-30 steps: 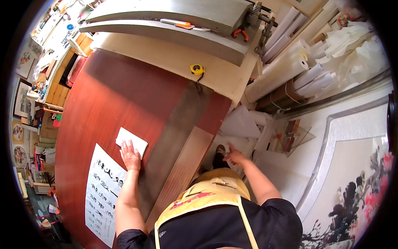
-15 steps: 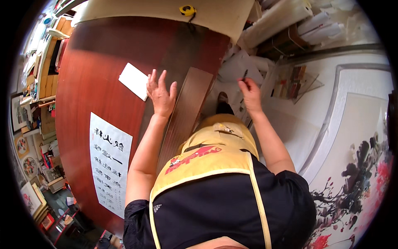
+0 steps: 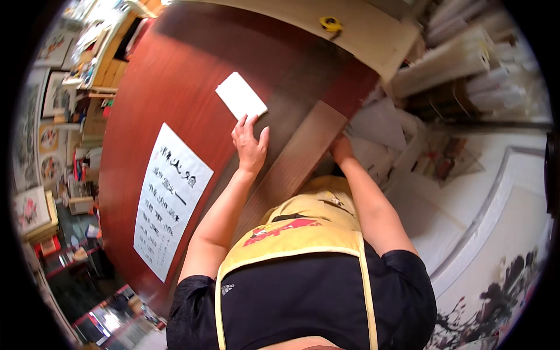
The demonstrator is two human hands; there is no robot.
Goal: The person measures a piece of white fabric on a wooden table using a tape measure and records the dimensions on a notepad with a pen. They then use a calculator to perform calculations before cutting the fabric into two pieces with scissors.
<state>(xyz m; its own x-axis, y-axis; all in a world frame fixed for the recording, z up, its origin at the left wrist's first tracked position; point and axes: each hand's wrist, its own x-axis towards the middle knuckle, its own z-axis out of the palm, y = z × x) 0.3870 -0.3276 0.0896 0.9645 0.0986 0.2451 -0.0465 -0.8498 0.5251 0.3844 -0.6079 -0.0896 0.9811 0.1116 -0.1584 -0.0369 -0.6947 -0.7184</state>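
Note:
My left hand (image 3: pixel 251 148) is over the red-brown table (image 3: pixel 192 93), fingers spread and fingertips at the near edge of a white rectangular pad or stack of paper (image 3: pixel 240 93). Nothing shows in that hand. At the table's right edge is my right hand (image 3: pixel 340 148), beside a long brown board (image 3: pixel 303 143). Its fingers are mostly hidden past the edge, so what they hold cannot be made out. A sheet of brush calligraphy (image 3: pixel 172 201) lies on the table left of my left forearm.
A yellow tape measure (image 3: pixel 331 24) sits on a pale surface (image 3: pixel 373 38) at the far end. Paper rolls (image 3: pixel 449 64) are piled at the far right. A framed flower painting (image 3: pixel 496 286) stands at the right. Shelves with boxes (image 3: pixel 111 52) line the left.
My right hand, which held a small dark slender object, has moved left to the table's edge, and that object no longer shows. The view has turned, shifting the table rightward.

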